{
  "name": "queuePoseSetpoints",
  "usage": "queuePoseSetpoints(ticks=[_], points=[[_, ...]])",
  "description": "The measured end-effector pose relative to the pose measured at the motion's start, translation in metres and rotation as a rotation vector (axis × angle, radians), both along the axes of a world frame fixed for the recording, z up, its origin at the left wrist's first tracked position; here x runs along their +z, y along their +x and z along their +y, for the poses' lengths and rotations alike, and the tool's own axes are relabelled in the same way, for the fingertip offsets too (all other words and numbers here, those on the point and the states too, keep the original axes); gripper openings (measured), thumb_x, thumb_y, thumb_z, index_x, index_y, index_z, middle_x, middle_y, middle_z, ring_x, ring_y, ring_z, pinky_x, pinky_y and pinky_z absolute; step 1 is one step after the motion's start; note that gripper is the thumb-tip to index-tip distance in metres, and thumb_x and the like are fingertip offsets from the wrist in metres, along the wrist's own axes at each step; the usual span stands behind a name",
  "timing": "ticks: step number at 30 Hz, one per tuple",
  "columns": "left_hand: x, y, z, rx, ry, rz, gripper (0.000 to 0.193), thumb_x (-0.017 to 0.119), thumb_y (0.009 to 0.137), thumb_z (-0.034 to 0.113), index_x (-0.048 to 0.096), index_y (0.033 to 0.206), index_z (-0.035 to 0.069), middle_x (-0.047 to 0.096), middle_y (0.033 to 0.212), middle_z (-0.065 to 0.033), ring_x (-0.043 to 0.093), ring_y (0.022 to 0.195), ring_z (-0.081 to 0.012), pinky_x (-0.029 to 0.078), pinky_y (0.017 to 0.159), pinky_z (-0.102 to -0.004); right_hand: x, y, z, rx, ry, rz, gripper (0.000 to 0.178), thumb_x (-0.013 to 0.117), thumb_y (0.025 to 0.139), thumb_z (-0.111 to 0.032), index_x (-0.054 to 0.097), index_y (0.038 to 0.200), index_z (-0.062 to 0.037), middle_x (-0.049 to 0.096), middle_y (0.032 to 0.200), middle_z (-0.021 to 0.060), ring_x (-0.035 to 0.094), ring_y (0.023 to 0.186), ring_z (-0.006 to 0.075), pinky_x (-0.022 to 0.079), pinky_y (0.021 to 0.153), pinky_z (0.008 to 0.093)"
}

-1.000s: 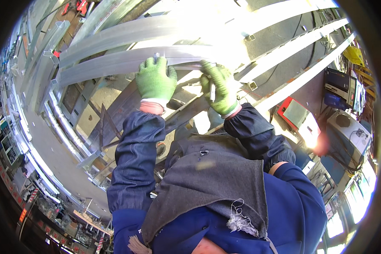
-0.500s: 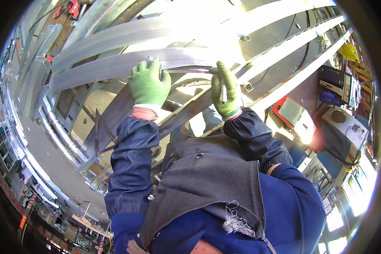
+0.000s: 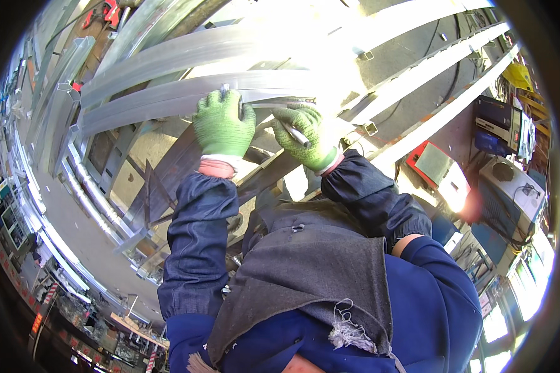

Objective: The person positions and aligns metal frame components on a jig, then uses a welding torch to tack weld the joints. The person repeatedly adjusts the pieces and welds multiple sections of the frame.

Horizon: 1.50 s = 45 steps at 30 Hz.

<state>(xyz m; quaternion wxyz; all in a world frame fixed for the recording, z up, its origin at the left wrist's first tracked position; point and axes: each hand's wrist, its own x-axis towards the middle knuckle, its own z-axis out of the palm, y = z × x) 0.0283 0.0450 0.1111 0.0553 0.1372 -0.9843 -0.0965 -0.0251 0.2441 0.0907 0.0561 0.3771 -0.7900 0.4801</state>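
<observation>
My left hand, in a green glove, is closed over the near edge of a long grey metal bar. A small shiny piece shows just past its fingertips; what the fingers grip is mostly hidden. From beside that hand a thin dark strip runs right along the bar's edge, its kind unclear. Close by on the right, my gloved right hand is closed around a slim silver pen-like marker, tilted with its rear end toward me. The marker's tip is hidden by the fingers.
Another metal bar lies beyond, washed out by glare. Long beams stretch off to the right. A red-edged box and a white machine stand at right. Red clamps lie far left; steel tubes are at left.
My right hand has moved left, closer to my left hand, and the marker in it has swung from upright to slanted. The left hand stays at about the same place on the bar.
</observation>
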Motion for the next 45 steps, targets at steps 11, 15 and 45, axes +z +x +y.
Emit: queuePoseSetpoints(ticks=[11,15,45], points=[[-0.004,0.001,0.000,0.013,0.014,0.010,0.025,0.075,0.087,0.030,0.073,0.103,0.011,0.068,0.104,-0.0160,0.064,0.100,-0.0414,0.053,0.084,-0.0552,-0.024,0.004,0.001,0.042,0.081,0.080,0.038,0.082,0.086,-0.009,0.070,0.123,-0.0074,0.075,0.102,0.0106,0.072,0.099,0.0346,0.055,0.096,0.0481],[-0.004,0.000,0.001,0.015,0.021,0.011,0.025,0.075,0.087,0.030,0.073,0.103,0.011,0.068,0.104,-0.0157,0.064,0.100,-0.0409,0.053,0.085,-0.0549,-0.027,0.006,0.004,0.042,0.118,0.101,0.041,0.080,0.088,-0.009,0.069,0.127,-0.0081,0.075,0.108,0.0108,0.071,0.103,0.0352,0.054,0.097,0.0486],[0.000,0.002,0.003,0.040,0.044,-0.016,0.026,0.075,0.086,0.030,0.075,0.105,0.012,0.069,0.105,-0.0147,0.064,0.103,-0.0401,0.051,0.087,-0.0555,-0.029,0.013,0.007,0.072,0.264,0.001,0.058,0.081,0.082,-0.016,0.066,0.137,-0.0112,0.071,0.121,0.0088,0.065,0.118,0.0347,0.048,0.106,0.0501]])
